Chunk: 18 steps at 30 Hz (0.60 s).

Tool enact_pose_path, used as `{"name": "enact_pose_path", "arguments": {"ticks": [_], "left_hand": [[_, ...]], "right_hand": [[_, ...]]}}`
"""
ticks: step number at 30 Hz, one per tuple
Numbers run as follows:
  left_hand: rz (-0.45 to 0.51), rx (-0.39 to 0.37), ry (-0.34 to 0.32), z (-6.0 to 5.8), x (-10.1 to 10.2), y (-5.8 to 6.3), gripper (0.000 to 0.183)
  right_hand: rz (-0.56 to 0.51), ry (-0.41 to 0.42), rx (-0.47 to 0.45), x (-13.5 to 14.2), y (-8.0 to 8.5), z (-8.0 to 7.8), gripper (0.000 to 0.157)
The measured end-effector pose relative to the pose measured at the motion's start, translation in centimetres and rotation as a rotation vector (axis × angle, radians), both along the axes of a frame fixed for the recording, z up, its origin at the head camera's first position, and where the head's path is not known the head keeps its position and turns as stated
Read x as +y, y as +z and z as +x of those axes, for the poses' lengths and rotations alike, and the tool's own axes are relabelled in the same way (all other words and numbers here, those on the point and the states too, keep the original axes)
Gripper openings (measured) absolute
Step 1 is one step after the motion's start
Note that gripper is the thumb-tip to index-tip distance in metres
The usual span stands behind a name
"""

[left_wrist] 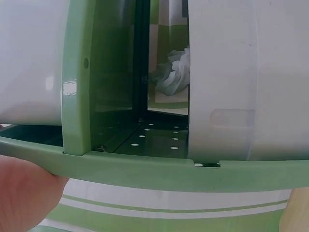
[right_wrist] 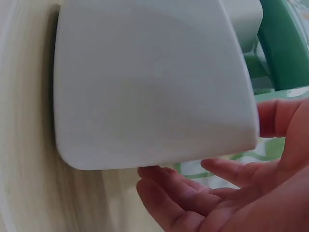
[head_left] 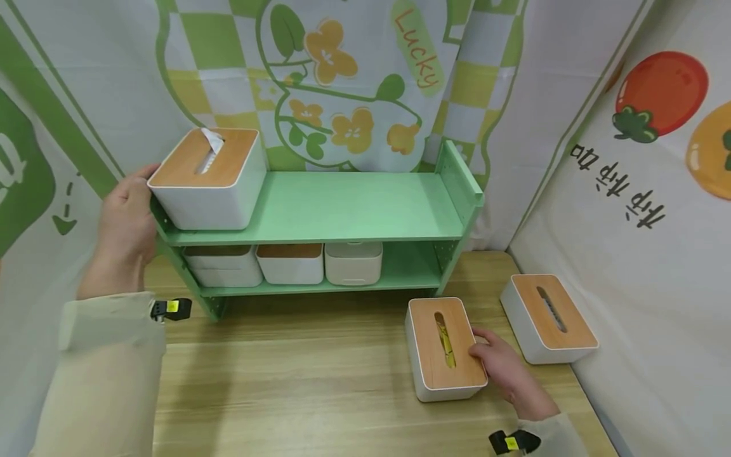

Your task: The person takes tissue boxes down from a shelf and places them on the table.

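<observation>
My left hand (head_left: 125, 222) grips the left end of a two-tier green shelf (head_left: 354, 206), beside a tissue box (head_left: 211, 206) on its top board. In the left wrist view part of this hand lies against the shelf's green edge (left_wrist: 145, 171). That box is white with a wood-look lid, and a white tissue sticks up from its slot. At the lower right, my right hand (head_left: 508, 374) holds a second tissue box (head_left: 422, 343) by its right side, thumb on the lid's edge and fingers along the wall. Something yellow shows in its slot.
On the lower board stand a pale box (head_left: 223, 270), a wood-lidded box (head_left: 290, 270) and a cream box (head_left: 353, 266). Another tissue box (head_left: 551, 317) sits at the right of the wooden table (head_left: 297, 374). Printed curtains (head_left: 622, 235) enclose the table's back and sides.
</observation>
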<state>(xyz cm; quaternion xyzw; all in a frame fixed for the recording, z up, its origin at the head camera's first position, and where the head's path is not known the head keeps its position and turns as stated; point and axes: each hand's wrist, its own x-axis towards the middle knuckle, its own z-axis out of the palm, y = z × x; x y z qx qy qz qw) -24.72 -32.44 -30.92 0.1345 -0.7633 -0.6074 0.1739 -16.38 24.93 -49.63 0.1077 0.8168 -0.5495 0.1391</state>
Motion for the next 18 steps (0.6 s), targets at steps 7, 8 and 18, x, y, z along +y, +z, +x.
{"name": "enact_pose_path", "arguments": {"ticks": [7, 8, 18], "left_hand": [[0.037, 0.016, 0.012, -0.1, 0.1, -0.1, 0.047], [0.047, 0.019, 0.013, -0.1, 0.1, -0.1, 0.046], [0.142, 0.062, 0.016, -0.4, 0.1, -0.3, 0.044]], "right_hand": [[0.368, 0.132, 0.215, -1.3, 1.9, 0.8, 0.056], [0.412, 0.148, 0.272, -1.6, 2.2, 1.0, 0.054], [0.685, 0.520, 0.547, -4.6, 2.4, 2.9, 0.050]]}}
